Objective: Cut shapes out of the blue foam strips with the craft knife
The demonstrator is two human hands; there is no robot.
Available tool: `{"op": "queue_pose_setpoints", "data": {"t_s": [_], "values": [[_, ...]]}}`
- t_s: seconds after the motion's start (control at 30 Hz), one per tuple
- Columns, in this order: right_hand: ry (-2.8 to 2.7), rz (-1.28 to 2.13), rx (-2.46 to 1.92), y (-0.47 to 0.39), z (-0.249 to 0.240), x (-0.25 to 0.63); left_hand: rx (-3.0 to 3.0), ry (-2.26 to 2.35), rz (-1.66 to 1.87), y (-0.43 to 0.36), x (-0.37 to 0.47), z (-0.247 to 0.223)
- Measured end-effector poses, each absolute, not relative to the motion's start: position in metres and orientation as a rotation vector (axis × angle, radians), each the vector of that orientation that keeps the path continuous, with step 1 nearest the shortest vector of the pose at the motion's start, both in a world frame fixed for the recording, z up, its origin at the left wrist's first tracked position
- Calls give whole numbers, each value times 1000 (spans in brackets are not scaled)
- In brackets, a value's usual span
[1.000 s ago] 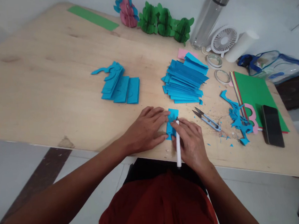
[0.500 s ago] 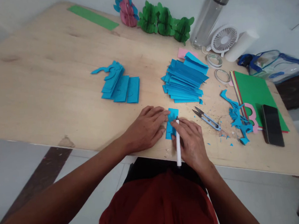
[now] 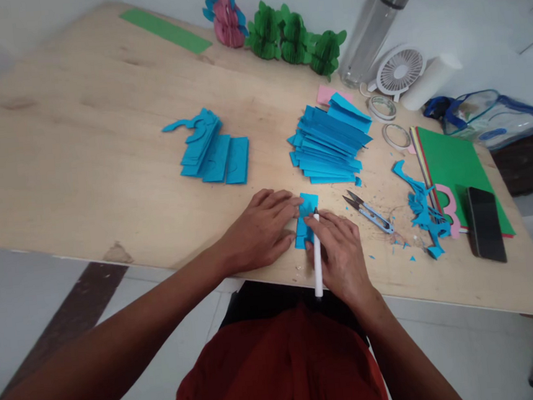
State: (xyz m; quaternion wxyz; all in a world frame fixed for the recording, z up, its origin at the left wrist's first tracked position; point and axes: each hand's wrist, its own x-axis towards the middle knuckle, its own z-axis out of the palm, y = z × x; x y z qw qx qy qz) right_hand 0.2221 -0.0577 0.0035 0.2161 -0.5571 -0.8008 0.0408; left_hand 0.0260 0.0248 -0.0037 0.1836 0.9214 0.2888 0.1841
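A small folded piece of blue paper lies on the table near its front edge, between my two hands. My left hand rests flat beside it, fingers stretched out, with the fingertips on the paper's left edge. In my right hand is a white marker pen, its dark tip pointing away from me over the paper. My right fingers also lie along the paper's right side and cover part of it. Just right of that hand sit thread snips with light blue handles.
Beyond my hands lie a stack of folded blue paper and a smaller blue pile. Blue scraps, a phone and green sheets are on the right. A bottle and a small fan stand behind.
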Motion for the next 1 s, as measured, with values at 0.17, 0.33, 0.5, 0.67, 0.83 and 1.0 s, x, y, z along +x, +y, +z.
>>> {"op": "queue_pose_setpoints", "data": {"t_s": [0.17, 0.33, 0.5, 0.67, 0.83, 1.0], "values": [[-2226, 111, -1545, -58, 3, 223, 2588, 815, 534, 25, 26, -4], [-2229, 113, -1545, -58, 4, 222, 2590, 806, 547, 24, 26, -4], [-2227, 116, -1556, -58, 5, 222, 2588, 828, 525, 24, 27, -5], [-2228, 109, -1560, -58, 5, 222, 2583, 831, 529, 24, 27, -7], [-2225, 112, -1561, -59, 5, 222, 2594, 807, 525, 25, 26, -7], [-2237, 99, -1559, -59, 5, 223, 2606, 790, 547, 25, 26, -7]]}}
